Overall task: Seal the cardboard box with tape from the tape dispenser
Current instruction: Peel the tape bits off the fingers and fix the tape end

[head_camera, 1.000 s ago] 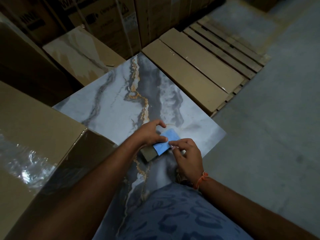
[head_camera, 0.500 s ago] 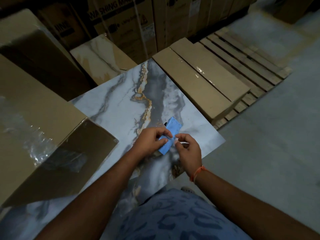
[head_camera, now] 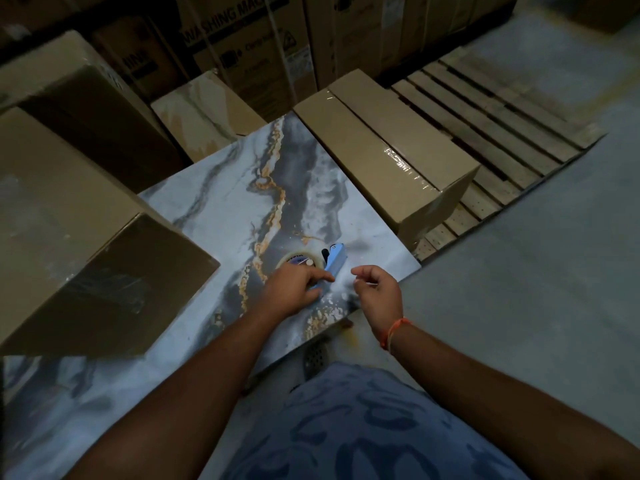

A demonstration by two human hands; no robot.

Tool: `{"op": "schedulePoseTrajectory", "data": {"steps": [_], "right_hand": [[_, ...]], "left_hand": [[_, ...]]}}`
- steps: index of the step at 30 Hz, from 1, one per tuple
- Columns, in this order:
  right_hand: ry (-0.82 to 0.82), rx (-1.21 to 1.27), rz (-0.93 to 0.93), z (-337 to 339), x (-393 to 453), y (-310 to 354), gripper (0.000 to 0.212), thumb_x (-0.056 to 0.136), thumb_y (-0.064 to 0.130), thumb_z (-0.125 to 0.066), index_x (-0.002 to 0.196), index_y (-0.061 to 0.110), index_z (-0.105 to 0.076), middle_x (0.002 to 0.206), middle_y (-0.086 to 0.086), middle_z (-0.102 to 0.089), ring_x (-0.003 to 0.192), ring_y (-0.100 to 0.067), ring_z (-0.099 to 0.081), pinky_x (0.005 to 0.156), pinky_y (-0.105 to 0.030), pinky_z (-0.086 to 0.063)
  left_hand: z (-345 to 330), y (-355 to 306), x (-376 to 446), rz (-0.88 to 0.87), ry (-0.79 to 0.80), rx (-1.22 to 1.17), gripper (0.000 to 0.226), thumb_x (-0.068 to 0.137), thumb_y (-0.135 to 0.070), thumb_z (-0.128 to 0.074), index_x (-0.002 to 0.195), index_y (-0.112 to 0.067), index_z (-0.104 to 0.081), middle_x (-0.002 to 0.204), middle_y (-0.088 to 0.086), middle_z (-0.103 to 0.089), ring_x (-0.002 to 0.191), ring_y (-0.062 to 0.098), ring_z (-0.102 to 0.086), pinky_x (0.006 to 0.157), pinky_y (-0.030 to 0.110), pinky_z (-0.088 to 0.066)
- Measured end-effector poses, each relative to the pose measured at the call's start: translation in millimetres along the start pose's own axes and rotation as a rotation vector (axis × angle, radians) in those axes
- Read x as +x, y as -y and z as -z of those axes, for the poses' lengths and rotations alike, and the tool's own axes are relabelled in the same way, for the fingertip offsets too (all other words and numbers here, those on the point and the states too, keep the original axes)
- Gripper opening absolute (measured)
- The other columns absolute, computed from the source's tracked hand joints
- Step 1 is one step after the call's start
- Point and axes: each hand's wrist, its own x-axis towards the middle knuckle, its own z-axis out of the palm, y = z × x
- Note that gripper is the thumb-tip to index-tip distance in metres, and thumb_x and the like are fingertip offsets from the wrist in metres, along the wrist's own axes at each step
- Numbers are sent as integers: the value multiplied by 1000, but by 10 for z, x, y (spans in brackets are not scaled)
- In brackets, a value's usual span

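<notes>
A blue tape dispenser with a roll of clear tape lies on the marble-patterned tabletop. My left hand rests on its near end, fingers gripping it. A short way to the right, my right hand hovers off the dispenser with its fingers curled and thumb near the forefinger; I cannot see whether clear tape is pinched there. The large cardboard box stands on the tabletop at the left, a shiny strip of clear tape across its top and side.
A long taped carton lies on a wooden pallet at the right. Tall printed cartons and more boxes line the back. Bare concrete floor lies right of the table.
The dispenser has gone from being held up in both hands to lying on the tabletop. My right hand has come off it and drawn back to the right.
</notes>
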Motion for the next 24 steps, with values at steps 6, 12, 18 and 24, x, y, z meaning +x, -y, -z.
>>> {"op": "schedulePoseTrajectory", "data": {"steps": [6, 12, 18, 24], "right_hand": [[76, -21, 9, 122, 53, -80, 31, 86, -2, -58, 82, 26, -71, 93, -7, -73, 86, -21, -67, 81, -36, -58], [147, -31, 17, 210, 25, -149, 29, 85, -4, -59, 82, 21, -73, 91, -7, -73, 90, -24, -69, 86, -39, -59], [202, -20, -11, 267, -31, -144, 17, 86, -5, -62, 89, 9, -73, 86, -7, -71, 79, -15, -64, 70, -22, -53], [172, -79, 6, 216, -38, -75, 13, 88, 0, -63, 92, 9, -71, 82, -1, -69, 74, -11, -63, 61, -14, -50]], "left_hand": [[-106, -56, -110, 42, -33, 20, 37, 90, -21, -67, 122, -39, -72, 86, 0, -75, 72, 13, -61, 66, 28, -46], [-165, -90, -284, 33, -60, 10, 38, 91, -22, -57, 122, -35, -74, 110, 4, -77, 95, 28, -71, 83, 39, -57], [-173, -181, -422, 60, -50, 79, 42, 92, -10, -60, 123, -32, -74, 138, 11, -66, 121, 38, -65, 104, 46, -51], [-213, -105, -404, 76, -19, 183, 46, 94, -13, -63, 128, -43, -69, 140, -2, -64, 123, 30, -63, 100, 41, -52]]}}
